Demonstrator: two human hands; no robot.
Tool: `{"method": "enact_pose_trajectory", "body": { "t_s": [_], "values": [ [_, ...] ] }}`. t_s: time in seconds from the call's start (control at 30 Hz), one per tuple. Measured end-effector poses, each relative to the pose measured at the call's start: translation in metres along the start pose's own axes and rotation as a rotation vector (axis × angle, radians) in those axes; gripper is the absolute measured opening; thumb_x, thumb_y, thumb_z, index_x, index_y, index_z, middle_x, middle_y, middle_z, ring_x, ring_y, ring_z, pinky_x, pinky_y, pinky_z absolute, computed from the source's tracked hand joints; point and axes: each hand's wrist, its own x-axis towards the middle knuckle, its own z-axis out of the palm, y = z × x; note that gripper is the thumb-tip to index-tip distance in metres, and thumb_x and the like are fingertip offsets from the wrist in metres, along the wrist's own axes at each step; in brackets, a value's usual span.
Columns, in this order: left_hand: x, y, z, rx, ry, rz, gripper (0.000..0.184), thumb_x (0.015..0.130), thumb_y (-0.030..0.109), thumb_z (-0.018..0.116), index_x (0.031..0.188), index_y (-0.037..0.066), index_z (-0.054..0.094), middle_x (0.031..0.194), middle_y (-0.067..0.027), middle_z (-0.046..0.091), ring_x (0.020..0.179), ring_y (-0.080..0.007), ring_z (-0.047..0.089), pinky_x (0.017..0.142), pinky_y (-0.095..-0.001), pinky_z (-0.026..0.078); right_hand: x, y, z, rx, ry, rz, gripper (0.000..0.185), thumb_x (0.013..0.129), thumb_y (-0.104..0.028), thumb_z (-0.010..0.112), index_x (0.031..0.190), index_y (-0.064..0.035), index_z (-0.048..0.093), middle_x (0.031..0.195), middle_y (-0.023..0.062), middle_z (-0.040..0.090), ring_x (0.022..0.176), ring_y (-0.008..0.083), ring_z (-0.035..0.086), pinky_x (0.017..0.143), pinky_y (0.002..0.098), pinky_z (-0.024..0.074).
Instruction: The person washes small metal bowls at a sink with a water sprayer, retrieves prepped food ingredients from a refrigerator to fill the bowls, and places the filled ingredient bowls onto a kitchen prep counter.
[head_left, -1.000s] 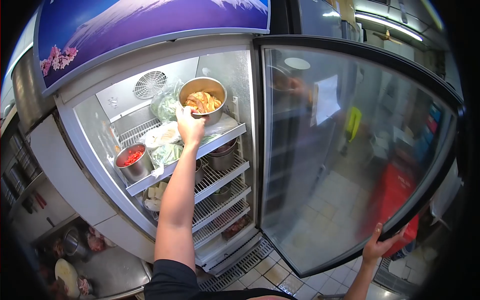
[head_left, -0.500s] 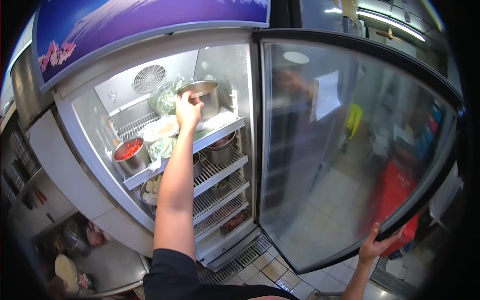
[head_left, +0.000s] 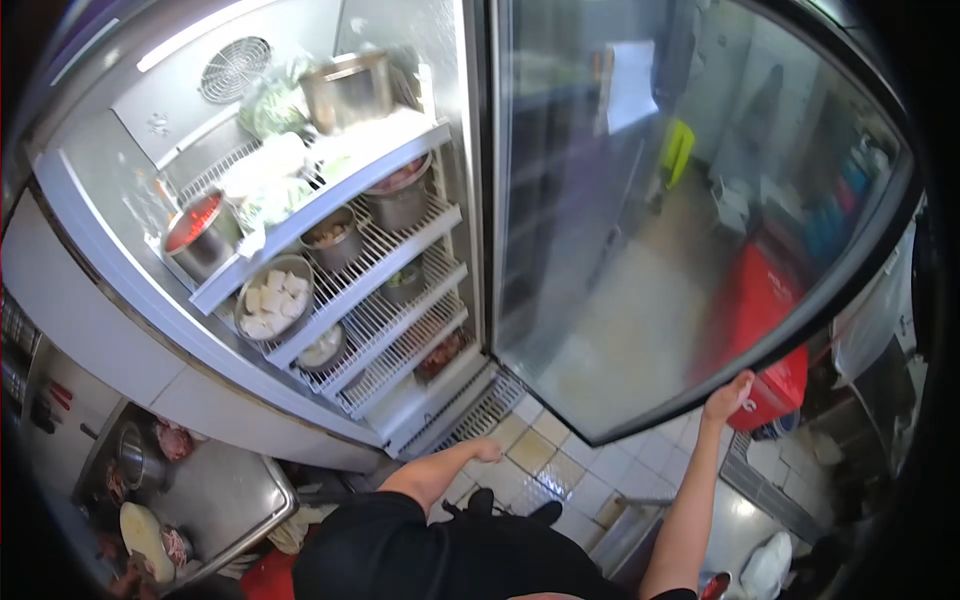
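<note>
The glass door (head_left: 640, 250) of an upright refrigerator stands wide open. My right hand (head_left: 727, 397) holds the door's lower outer edge. Low in front of the refrigerator is my left hand (head_left: 487, 450), away from the shelves; its fingers are too small and blurred to read. On the top shelf (head_left: 340, 190), a metal pot (head_left: 347, 92) stands at the right, a pot of chopped red pieces (head_left: 203, 235) at the left, with bagged greens (head_left: 274, 108) between them. One shelf lower sit a bowl of white chunks (head_left: 273, 300) and more metal pots (head_left: 333, 238).
A steel worktop (head_left: 215, 510) with a metal bowl (head_left: 140, 455) and meat (head_left: 174, 440) is at the lower left. A red box (head_left: 782, 385) stands behind the door's edge. Tiled floor (head_left: 535, 450) and a drain grate (head_left: 482, 408) lie below the refrigerator.
My left hand has let go of the pot on the top shelf and dropped down out of the refrigerator. The view has tilted downward. My right hand stays on the door.
</note>
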Motion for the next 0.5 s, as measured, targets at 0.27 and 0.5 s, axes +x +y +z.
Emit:
{"method": "enact_pose_trajectory", "body": {
  "t_s": [0.27,0.5],
  "values": [
    [-0.117,-0.033,0.183,-0.403,-0.301,-0.751,0.034,0.090,0.031,0.051,0.114,0.014,0.069,0.121,-0.0127,0.065,0.101,-0.0313,0.065,0.087,-0.0452,0.051,-0.023,-0.031,-0.008,0.147,-0.173,-0.040,0.066,0.102,-0.051,0.043,0.132,0.0076,0.041,0.105,0.0050,0.050,0.100,0.0145,0.046,0.097,0.0283,0.0370],
    [-0.103,0.030,0.146,-0.369,0.584,-0.473,0.040,0.082,0.045,0.066,0.105,0.012,0.073,0.100,-0.0110,0.073,0.093,-0.0232,0.069,0.084,-0.0360,0.054,-0.088,-0.122,-0.066,0.151,-0.540,0.220,0.039,0.091,-0.031,0.069,0.109,0.0002,0.056,0.094,0.0039,0.055,0.090,0.0142,0.052,0.084,0.0290,0.0442]
  ]
}}
